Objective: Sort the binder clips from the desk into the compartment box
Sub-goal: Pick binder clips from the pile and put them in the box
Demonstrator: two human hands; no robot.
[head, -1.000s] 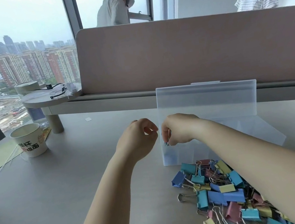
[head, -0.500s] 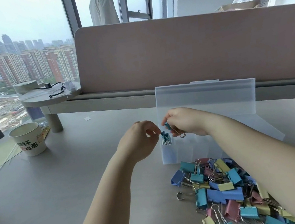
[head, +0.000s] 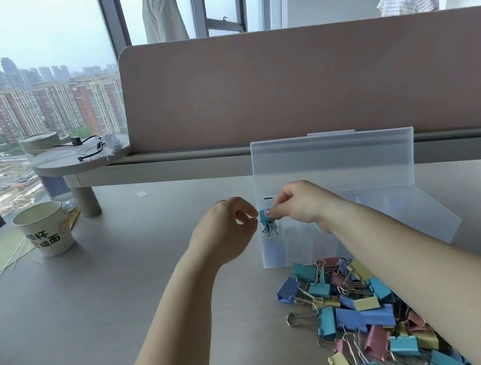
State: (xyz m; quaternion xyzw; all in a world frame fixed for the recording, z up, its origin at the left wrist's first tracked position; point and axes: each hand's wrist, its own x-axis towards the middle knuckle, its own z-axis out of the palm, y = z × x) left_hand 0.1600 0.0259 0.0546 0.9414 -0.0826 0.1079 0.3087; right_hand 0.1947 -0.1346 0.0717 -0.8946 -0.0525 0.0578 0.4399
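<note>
A translucent compartment box [head: 303, 250] stands on the desk with its lid [head: 334, 163] raised upright. A teal binder clip [head: 265, 222] hangs over the box's leftmost compartment, its silver handles pointing down. My right hand [head: 299, 207] pinches the clip's top from the right. My left hand [head: 228, 230] has curled fingers, and its fingertips pinch the same clip from the left. In front of the box lies a pile of binder clips [head: 353, 313] in teal, blue, yellow and pink; my right forearm hides part of it.
A paper cup [head: 45, 229] stands at the left near a green mat. A round raised shelf [head: 79, 158] with cables sits at the back left. A pink divider panel [head: 311, 81] closes the desk's far side, and two people stand behind it.
My right hand rose from low inside the box's left end, bringing a teal clip with it. My left hand's fingertips closed in on the clip from the left.
</note>
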